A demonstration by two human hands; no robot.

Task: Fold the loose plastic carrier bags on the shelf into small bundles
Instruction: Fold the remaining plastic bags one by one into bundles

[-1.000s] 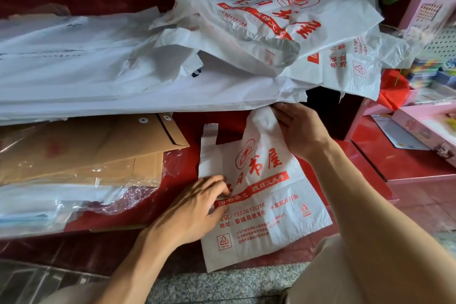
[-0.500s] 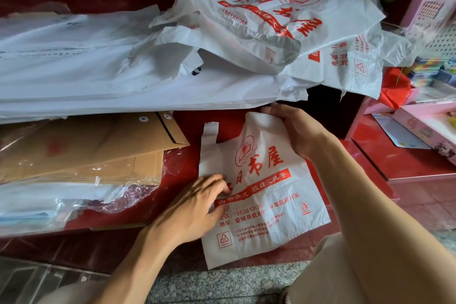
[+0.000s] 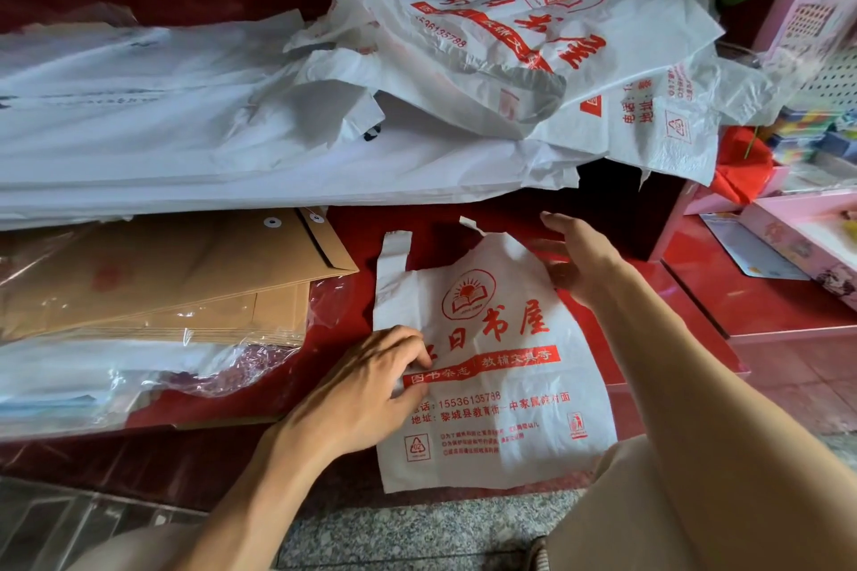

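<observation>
Your left hand (image 3: 366,389) presses the carrier bag (image 3: 501,385) flat on the red shelf (image 3: 695,306), fingers (image 3: 408,355) curled down onto its left edge just beside the red print. Your right hand (image 3: 579,260) is over the bag's upper right corner with its fingers straight and spread, grasping nothing; whether they touch the plastic there, you cannot tell from this view. The bag lies face up, handles pointing away from you, its bottom edge hanging past the shelf front. That overhang is the risk: thin film slides easily, so a fold pulled toward you could drag the whole bag off the edge if the left hand eases. The heap of loose bags (image 3: 533,60) sits just above on the white stack (image 3: 162,130), and a raised elbow could tip some onto your work.
</observation>
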